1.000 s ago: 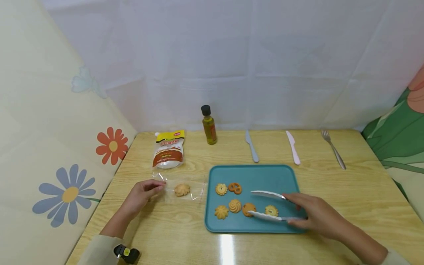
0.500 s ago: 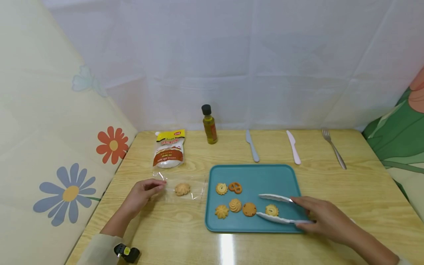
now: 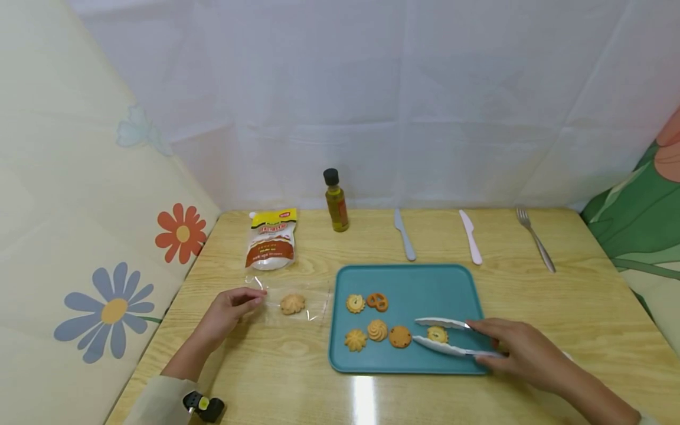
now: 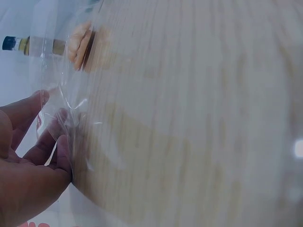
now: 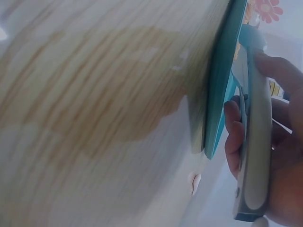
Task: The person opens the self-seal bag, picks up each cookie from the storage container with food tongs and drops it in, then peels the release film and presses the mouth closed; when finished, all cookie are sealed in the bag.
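Note:
My left hand (image 3: 227,313) pinches the left end of a clear plastic bag (image 3: 313,310) lying on the table; a flower-shaped cookie (image 3: 293,304) is inside it. In the left wrist view, thumb and fingers are at the bag's edge. My right hand (image 3: 523,349) grips metal tongs (image 3: 448,349), whose white tips reach over the teal tray (image 3: 419,283). Between the tong arms lies a round, ridged cookie (image 3: 438,334). To its left are a speckled cookie (image 3: 400,336), a swirl cookie (image 3: 377,330), a flower-shaped cookie (image 3: 355,339), another ridged cookie (image 3: 355,303) and a pretzel (image 3: 377,301).
Behind the plastic bag lies a yellow, white and brown food pouch (image 3: 271,239). A small oil bottle (image 3: 337,200) stands at the back. Beyond the tray are a blue knife (image 3: 405,234), a pink knife (image 3: 470,236) and a fork (image 3: 535,239). A white cloth hangs behind the table.
The tongs have drawn back to the right from over the speckled cookie, and their arms have come closer together on either side of the right-hand ridged cookie. My left hand stays put.

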### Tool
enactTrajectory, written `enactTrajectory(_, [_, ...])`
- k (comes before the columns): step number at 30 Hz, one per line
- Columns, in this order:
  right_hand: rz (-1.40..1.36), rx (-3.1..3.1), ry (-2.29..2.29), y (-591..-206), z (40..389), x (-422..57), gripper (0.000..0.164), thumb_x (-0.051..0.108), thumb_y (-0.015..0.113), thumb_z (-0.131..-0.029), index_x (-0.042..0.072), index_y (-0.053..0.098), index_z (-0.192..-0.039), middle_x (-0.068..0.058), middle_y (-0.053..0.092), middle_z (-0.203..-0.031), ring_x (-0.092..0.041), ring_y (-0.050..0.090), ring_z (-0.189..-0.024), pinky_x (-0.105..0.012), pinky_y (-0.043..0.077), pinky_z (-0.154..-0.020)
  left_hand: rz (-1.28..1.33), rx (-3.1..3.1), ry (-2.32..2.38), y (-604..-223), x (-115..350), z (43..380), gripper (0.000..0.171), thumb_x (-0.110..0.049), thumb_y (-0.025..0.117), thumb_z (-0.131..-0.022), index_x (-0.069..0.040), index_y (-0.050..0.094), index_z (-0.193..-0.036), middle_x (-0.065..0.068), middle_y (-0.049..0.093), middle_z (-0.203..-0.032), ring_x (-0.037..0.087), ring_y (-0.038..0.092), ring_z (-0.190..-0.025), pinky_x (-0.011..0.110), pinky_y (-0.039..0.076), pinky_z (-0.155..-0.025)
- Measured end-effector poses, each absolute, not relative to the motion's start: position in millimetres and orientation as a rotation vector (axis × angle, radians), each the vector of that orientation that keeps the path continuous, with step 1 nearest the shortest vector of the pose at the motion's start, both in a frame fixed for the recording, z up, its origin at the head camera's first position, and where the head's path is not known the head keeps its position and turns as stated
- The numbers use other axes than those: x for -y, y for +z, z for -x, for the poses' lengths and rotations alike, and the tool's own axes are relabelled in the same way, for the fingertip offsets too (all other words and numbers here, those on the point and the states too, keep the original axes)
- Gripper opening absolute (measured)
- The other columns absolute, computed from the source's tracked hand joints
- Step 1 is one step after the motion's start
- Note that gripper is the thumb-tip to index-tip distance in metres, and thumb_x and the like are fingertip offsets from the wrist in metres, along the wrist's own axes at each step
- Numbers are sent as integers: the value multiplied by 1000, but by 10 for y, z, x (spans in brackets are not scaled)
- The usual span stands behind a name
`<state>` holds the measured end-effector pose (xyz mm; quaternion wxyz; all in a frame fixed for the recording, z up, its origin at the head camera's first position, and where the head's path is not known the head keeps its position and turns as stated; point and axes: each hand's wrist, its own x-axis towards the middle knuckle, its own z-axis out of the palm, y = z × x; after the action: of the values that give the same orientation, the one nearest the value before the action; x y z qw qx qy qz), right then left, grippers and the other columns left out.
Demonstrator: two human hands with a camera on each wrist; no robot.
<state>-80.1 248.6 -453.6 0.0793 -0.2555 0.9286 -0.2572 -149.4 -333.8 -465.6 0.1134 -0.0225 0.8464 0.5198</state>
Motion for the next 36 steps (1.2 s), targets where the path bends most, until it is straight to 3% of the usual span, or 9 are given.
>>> enactTrajectory(20, [851,-2763,-809,-4522,871,-2460,58,42,76,-93,9,65,-139,20,54,-82,5,44,-67,-20,39,-58,79,-2486,1517,-4639,3325,1486,28,-16,60,-106,1,70,-126,18,63,-138,4,58,-106,23,51,-84])
enactTrajectory(36, [855,-2756,-803,-4436,1059,-2332,58,40,77,-93,9,64,-141,17,50,-76,3,40,-63,-21,37,-54,62,-2483,1538,-4654,3334,1484,27,-15,60,-106,2,70,-125,19,63,-138,0,59,-109,19,51,-88])
